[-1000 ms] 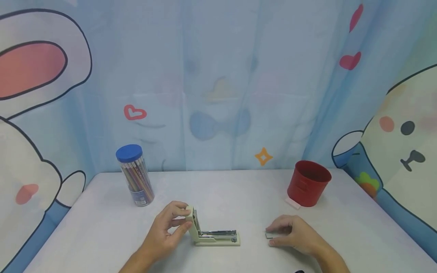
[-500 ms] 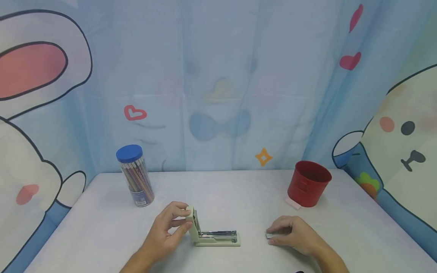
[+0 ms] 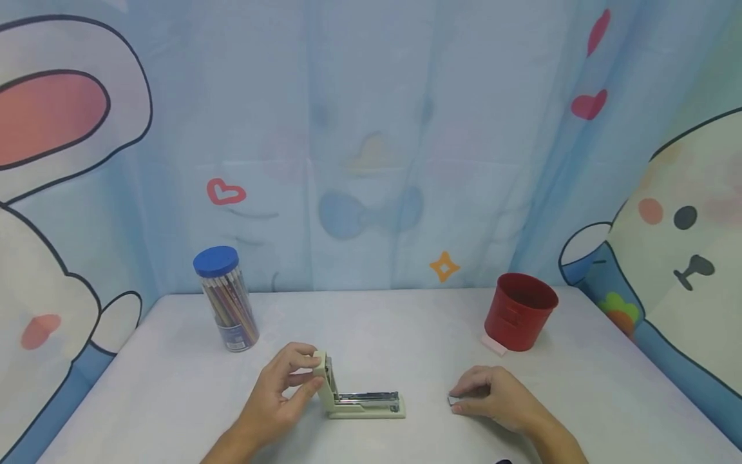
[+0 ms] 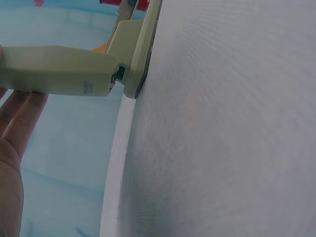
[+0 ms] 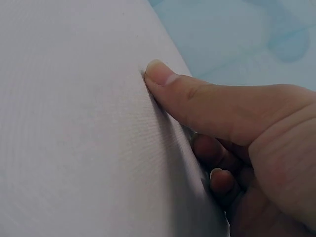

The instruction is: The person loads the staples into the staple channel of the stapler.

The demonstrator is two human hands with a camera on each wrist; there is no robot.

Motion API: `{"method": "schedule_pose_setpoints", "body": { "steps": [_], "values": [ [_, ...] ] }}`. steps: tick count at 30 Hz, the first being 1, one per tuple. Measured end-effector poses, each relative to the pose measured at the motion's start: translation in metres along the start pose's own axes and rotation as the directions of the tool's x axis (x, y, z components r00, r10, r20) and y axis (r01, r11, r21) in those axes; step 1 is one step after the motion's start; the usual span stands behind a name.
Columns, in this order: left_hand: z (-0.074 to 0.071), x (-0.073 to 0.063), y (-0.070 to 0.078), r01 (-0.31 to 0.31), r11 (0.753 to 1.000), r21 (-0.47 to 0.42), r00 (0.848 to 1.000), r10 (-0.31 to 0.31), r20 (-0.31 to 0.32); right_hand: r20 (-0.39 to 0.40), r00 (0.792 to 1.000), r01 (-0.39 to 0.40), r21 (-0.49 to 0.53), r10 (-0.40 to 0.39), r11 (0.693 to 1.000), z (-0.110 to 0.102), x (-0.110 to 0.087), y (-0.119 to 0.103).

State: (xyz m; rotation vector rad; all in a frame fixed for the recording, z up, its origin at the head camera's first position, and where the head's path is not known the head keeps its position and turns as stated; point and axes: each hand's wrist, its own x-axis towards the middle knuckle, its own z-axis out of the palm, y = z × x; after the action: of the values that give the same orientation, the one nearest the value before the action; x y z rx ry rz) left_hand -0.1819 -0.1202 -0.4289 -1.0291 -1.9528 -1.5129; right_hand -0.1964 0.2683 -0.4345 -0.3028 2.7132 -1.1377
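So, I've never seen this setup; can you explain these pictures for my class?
No machine here: a person works at a white table. The wide picture is from a head-worn camera; the close-ups are from one on each wrist. The bare left hand holds the raised top of an opened, pale green stapler; the bare right hand pinches a small grey piece, mostly hidden. Behind stand a blue-lidded jar of pencil-like sticks and a red bucket with a pink piece at its foot.

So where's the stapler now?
Low centre in the head view, the stapler stands on the table between right hand and left hand, which grips its raised top.
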Motion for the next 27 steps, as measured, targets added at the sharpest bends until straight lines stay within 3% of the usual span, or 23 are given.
{"method": "schedule_pose_setpoints", "body": {
  "steps": [12,27],
  "values": [
    [0.0014,-0.0003,-0.0034,-0.015,1.0,0.01,1.0,0.016,-0.003,-0.029,1.0,-0.01,-0.039,0.009,0.999,0.0004,0.0003,-0.0036],
    [0.0006,-0.0001,0.0004,0.002,1.0,-0.011,1.0,-0.002,0.004,-0.028,1.0,-0.003,-0.011,0.003,1.0,-0.0002,0.0006,-0.0067]
  ]
}}
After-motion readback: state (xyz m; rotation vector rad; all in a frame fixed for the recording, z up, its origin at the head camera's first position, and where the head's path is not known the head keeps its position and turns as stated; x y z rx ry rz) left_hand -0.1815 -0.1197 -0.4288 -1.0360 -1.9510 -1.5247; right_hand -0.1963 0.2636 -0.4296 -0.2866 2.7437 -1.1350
